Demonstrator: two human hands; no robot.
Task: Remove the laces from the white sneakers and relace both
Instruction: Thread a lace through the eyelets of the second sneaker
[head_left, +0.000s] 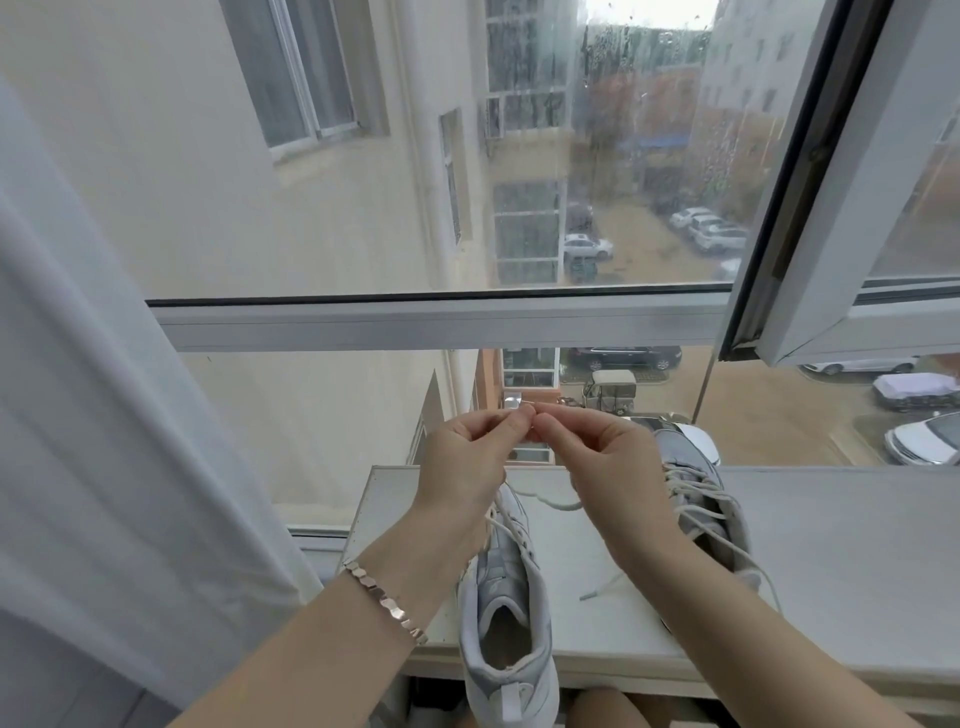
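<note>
Head view: I note the left hand and right hand raised over the ledge. Both sets of fingertips are pinched narrow on what appears to be the tip of the lace, which trails down to the near sneaker. Its heel overhangs the ledge edge, and I judge a sharp tug could drag it off. The far sneaker lies loosely laced by the glass. The tip may also slip the pinch

Pale grey-and-white leather sneakers, cream cord laces, a rose-gold hexagon-patterned metal bracelet, plain white fabric curtain, possibly bluish in shade.
</note>
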